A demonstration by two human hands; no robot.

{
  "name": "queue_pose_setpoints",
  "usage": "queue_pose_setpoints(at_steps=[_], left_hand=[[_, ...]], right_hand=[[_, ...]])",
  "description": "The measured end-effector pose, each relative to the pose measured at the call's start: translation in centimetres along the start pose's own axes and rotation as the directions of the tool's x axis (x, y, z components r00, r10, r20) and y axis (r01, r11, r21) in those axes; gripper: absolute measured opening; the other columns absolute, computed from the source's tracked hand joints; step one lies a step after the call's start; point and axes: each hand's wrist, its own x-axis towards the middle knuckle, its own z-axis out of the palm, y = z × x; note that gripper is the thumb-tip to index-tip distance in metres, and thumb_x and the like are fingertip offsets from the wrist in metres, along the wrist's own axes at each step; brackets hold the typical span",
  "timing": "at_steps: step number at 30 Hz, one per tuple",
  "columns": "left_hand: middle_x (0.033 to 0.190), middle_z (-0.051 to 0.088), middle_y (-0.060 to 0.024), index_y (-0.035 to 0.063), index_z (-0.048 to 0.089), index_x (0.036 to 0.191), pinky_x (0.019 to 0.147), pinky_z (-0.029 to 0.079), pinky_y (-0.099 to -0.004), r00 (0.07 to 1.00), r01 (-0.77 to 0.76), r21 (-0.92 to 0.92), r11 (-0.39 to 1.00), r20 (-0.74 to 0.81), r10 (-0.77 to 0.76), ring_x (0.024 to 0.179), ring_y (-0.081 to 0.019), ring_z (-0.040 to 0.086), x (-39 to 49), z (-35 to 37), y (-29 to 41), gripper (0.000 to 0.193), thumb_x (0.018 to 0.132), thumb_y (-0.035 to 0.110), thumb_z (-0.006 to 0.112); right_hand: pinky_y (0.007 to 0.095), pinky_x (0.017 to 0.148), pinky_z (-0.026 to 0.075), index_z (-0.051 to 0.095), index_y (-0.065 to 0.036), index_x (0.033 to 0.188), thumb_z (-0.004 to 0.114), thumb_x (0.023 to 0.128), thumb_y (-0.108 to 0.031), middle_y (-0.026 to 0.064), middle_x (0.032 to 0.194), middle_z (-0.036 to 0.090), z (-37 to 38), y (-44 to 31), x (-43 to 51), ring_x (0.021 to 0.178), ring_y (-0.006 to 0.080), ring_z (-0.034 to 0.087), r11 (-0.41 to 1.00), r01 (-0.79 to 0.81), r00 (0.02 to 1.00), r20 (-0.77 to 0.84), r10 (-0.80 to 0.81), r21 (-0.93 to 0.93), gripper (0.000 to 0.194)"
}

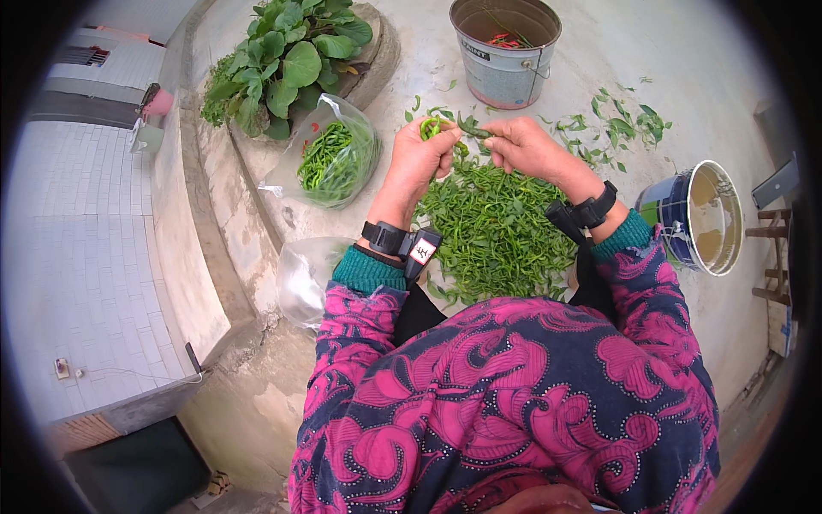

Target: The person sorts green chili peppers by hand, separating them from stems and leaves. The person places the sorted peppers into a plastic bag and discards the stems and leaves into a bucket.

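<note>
My left hand [417,151] is closed on curled green chili peppers [434,126], which show above its thumb and fingers. Close to its right, my right hand [523,146] pinches a darker green pepper [474,128] by one end. Below both hands a big heap of green chili peppers [501,231] mixed with leaves lies on the concrete floor. To the left stands a clear plastic bag [363,151] with green peppers [331,157] inside. Each wrist wears a black strap with a small device.
A metal bucket [503,77] holding some red peppers stands beyond the hands. Stripped leaves [620,125] are scattered at the right, near a white-rimmed bucket [690,218] and a wooden stool [774,257]. Leafy plants [289,64] grow at the upper left. Another clear plastic bag [308,279] lies by my left forearm.
</note>
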Motion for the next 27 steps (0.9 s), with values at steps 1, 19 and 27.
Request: queue_pose_setpoints(at_steps=[1,19,27], left_hand=[[0.060,0.051,0.0015,0.0043,0.057,0.087,0.037,0.030,-0.0234,0.999,-0.009,-0.044,0.999,-0.036,0.008,0.044,-0.0080,0.044,0.3,-0.5,0.3,0.009,0.085,0.006,0.066],[0.074,0.055,-0.0070,0.0019,0.055,0.090,0.039,0.037,-0.0242,0.979,-0.017,-0.467,0.884,-0.186,-0.079,0.054,-0.0135,0.051,2.5,-7.1,1.1,0.015,0.089,0.011,0.067],[0.068,0.056,-0.0073,0.0042,0.052,0.093,0.038,0.038,-0.0273,0.900,0.000,-0.190,0.982,-0.428,-0.083,0.053,-0.0174,0.054,3.2,-8.6,-1.2,0.017,0.092,0.017,0.062]], right_hand=[[0.0220,0.053,0.047,0.057,0.003,0.119,0.051,0.095,-0.012,0.0024,0.068,0.062,-1.3,0.2,1.0,0.057,0.0067,0.058,0.998,-0.048,0.999,-0.017,0.048,-0.032,0.029],[0.0401,0.059,0.049,0.060,-0.005,0.090,0.059,0.089,-0.016,0.0157,0.073,0.064,9.0,-1.9,8.0,0.065,0.0294,0.064,0.901,0.307,0.871,-0.290,-0.396,-0.308,0.011],[0.0420,0.064,0.051,0.065,-0.005,0.089,0.059,0.089,-0.016,0.0141,0.076,0.066,11.8,-0.7,9.0,0.072,0.0341,0.064,0.890,0.232,0.905,-0.249,-0.345,-0.392,0.013]])
